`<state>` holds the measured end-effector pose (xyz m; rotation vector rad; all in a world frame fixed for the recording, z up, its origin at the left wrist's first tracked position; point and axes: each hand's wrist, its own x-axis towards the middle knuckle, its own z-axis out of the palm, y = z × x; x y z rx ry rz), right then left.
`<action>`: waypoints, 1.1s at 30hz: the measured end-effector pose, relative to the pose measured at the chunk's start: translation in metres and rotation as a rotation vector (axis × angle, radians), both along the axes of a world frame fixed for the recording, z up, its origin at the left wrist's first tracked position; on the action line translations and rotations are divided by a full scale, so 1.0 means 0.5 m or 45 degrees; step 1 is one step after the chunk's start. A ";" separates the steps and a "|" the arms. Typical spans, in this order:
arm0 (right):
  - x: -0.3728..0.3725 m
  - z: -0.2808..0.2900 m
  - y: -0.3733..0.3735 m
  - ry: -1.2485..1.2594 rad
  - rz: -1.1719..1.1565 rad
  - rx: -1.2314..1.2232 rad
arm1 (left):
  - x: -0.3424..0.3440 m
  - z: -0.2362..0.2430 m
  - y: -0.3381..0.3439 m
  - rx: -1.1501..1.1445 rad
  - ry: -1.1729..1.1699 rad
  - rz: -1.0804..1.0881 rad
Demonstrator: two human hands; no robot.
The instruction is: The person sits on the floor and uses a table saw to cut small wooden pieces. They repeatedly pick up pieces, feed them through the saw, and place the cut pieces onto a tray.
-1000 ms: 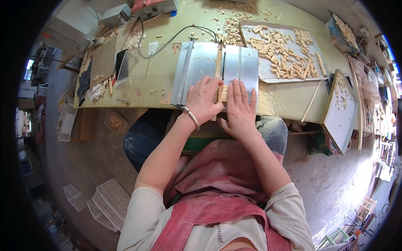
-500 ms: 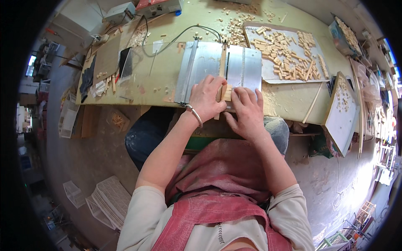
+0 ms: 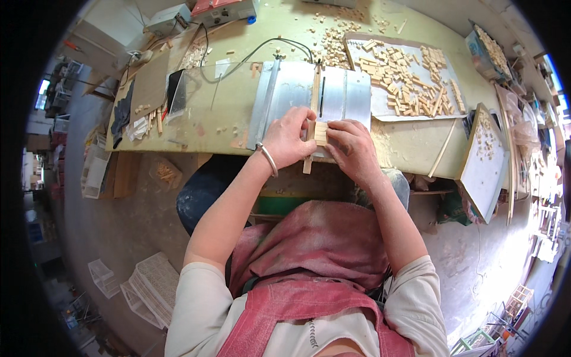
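At the near edge of a silver metal saw table (image 3: 292, 89), a small pale wooden block (image 3: 321, 133) sits between my hands. My left hand (image 3: 288, 138), with a bangle at the wrist, is closed, its thumb and fingers pinching the block's left side. From the right, the fingertips and thumb of my right hand (image 3: 354, 149) grip the same block. A long wooden strip (image 3: 316, 98) lies along the table and sticks out below my left hand. Right of the strip runs a dark narrow slot (image 3: 323, 98). The block's underside is hidden.
A tray (image 3: 416, 114) heaped with small wooden blocks lies to the right. A tilted board (image 3: 485, 160) with more pieces stands beyond it. A black cable (image 3: 256, 52) loops behind the saw table. A clear sheet (image 3: 196, 89) and a dark glove (image 3: 122, 113) are at left.
Both hands have shifted slightly; the right fingers now curl closer together on the block, and more of its top shows. The strip's near end is more exposed below the left hand.
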<state>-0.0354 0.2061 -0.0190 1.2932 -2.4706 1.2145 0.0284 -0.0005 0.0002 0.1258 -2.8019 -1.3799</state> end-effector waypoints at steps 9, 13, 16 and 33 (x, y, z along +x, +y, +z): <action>-0.018 0.000 -0.009 0.048 0.010 0.005 | -0.027 -0.015 -0.015 -0.134 0.151 -0.084; -0.028 0.000 -0.016 0.051 0.012 -0.004 | -0.034 -0.018 -0.015 -0.140 0.175 -0.054; -0.037 0.002 -0.022 0.058 0.007 -0.011 | -0.048 -0.028 -0.019 -0.144 0.202 -0.043; -0.086 -0.002 -0.039 0.043 0.007 -0.013 | -0.096 -0.027 -0.032 -0.114 0.233 -0.013</action>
